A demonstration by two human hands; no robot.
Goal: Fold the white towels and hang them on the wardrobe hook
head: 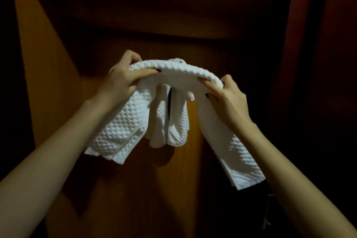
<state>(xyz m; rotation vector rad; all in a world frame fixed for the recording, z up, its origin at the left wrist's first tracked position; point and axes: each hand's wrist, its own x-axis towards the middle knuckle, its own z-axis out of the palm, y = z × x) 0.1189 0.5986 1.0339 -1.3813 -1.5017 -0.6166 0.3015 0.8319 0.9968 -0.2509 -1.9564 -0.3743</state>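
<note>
Fingers (143,73) of left hand (119,80) and right hand (230,99) pinch a folded white towel (185,71) arched before the wardrobe door (135,25).

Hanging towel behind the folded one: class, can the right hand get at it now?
Probably not yet. The right hand has its grip on the folded towel, which arches in front of the hanging towel; once it lets go, the way below looks free.
</note>
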